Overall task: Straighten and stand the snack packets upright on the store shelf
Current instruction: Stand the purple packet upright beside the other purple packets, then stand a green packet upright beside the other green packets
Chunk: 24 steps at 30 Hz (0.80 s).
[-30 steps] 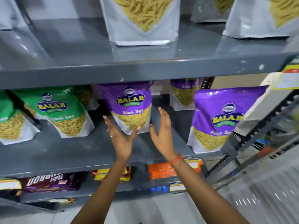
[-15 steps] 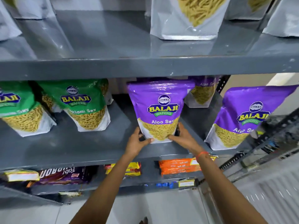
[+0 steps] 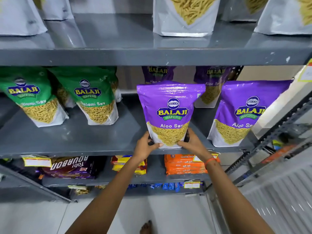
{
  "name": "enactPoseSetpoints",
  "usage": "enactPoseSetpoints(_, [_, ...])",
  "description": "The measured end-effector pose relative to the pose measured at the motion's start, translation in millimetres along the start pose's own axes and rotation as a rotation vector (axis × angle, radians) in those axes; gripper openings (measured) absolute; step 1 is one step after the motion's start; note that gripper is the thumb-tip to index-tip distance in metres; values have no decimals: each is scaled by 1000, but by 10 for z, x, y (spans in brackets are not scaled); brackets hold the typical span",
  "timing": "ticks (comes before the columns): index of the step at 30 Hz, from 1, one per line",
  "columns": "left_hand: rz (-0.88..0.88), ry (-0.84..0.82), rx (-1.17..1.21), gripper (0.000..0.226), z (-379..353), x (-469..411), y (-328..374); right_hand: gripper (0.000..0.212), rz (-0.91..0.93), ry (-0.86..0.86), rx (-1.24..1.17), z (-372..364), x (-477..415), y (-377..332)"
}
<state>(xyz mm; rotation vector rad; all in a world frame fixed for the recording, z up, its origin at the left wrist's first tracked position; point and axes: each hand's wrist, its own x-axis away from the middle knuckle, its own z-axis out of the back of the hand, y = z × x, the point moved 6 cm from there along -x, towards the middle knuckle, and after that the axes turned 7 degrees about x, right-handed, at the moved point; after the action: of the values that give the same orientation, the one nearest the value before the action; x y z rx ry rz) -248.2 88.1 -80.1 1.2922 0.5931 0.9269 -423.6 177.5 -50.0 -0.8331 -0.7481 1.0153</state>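
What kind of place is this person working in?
Most likely a small grocery shop: grey metal shelves hold rows of identical snack packets, biscuit packs sit below, and price labels are stuck to the shelf edges.

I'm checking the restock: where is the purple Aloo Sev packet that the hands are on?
In the head view the Aloo Sev packet stands at the middle shelf's front edge, centre-right, gripped at its base by the left hand and right hand, between green packets and another purple one.
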Motion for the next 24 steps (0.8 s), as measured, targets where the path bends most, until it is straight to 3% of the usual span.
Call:
enactPoseSetpoints(3, [34,-12,-14,70,-14,79,77,74,-6,31,1,-32,74,-55])
enactPoseSetpoints(6, [-9,49,-78,93,15,192,202,82,58,373,6,33,280,-230])
enactPoseSetpoints(9, [-142,190,-187,97,162,344,380,62,313,783,181,52,578,-666])
enactPoseSetpoints(11, [-281,315,-231,93,366,436,561,52,538,847,323,-142,665,-1045])
enactPoseSetpoints(14, [-428,454,-242,84,756,486,742,50,732,771,337,-542,618,-1504])
enactPoseSetpoints(17, [-438,578,-188,83,1288,432,722,50,738,641,325,-989,361,-1837])
enactPoseSetpoints(20, [-334,659,-99,98,1896,307,485,60,535,383,301,-1503,-200,-1914])
enactPoseSetpoints(24, [-142,556,-80,113,2564,-108,43,89,206,86,249,-2082,-1048,-1710])
